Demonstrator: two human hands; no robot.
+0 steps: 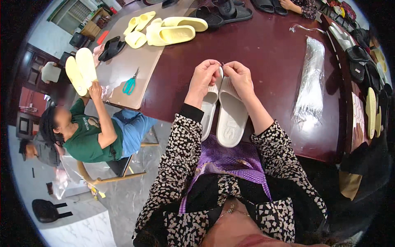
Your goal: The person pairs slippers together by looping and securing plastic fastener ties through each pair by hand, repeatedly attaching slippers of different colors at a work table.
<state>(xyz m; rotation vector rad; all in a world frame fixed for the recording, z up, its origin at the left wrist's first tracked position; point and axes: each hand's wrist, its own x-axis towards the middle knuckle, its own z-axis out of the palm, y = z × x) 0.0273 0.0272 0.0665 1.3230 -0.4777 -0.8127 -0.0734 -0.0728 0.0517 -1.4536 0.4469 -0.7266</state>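
Observation:
A pair of pale grey slide sandals [231, 123] sits at the table's near edge, soles side by side and heels toward me. My left hand [202, 79] is closed in a pinch above the straps, close to the gap between the two slides. Beside it, my right hand [242, 79] pinches too, its fingertips almost meeting the left ones. Between the fingertips shows a small dark bit, too small to name. Both hands partly hide the straps and the far ends of the slides.
A bundle of clear plastic strips [309, 80] lies on the right. Yellow slides [170, 35] and black slides [224, 14] stand toward the back. Teal-handled scissors [129, 85] rest on the beige mat [144, 61]. At left, a seated person in green [96, 133] holds yellow slides [82, 70].

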